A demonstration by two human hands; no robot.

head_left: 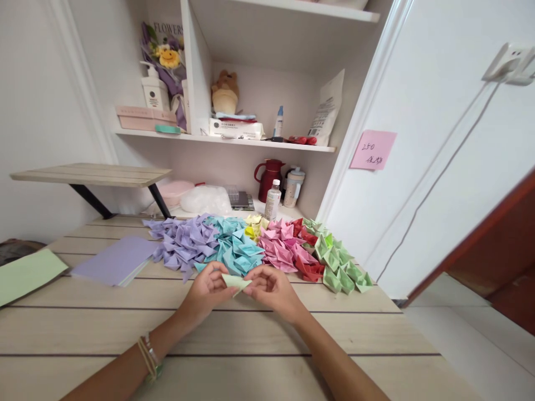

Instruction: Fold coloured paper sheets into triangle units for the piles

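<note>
A small piece of folded pale green paper (235,282) is held just above the table between both hands. My left hand (208,288) pinches its left end, and my right hand (270,289) grips the right end with thumb and fingers. Right behind the hands lie many folded paper boats: purple ones (184,242), blue ones (240,250), a few yellow ones (256,227), pink ones (278,248), red ones (310,270) and green ones (336,262). The inner folds of the held paper are partly hidden by my fingers.
On the left lie a stack of purple paper sheets (115,259) and green sheets (29,274). A small raised stand (92,174) is behind them. Shelves at the back hold a red jug (270,179), a clear bottle (273,200) and a cup (294,188). A pink note (373,150) sticks to the wall.
</note>
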